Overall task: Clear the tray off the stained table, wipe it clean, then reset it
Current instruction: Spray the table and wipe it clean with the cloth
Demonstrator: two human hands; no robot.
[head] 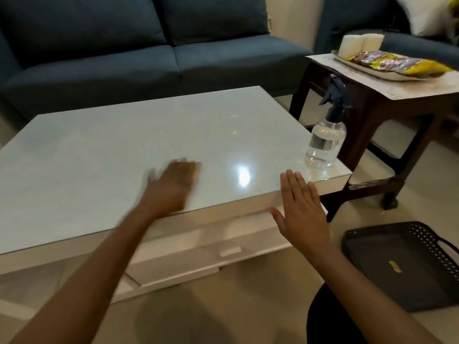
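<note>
Fingers of our left hand lie over the desk near its front edge, but they are smeared by motion, so we cannot tell whether they press flat or grip something; a pale blur shows at their tips. Our right hand hangs just off the front right corner of the desk, fingers straight and together, thumb spread, palm down, holding nothing.

The desk has a glossy pale top that catches a bright reflection between our two hands, with a white drawer beneath its front edge. A clear spray bottle with a dark trigger head stands upright at the right corner of the desk.

The dark tray, with a perforated rim and a small yellow label on its bottom, rests on the floor to the right of the desk, well apart from our right hand.

Beyond the bottle stands a dark wooden side table carrying a long dish of yellow and brown packets and white rolls. A blue sofa runs behind the far edge of the desk.
</note>
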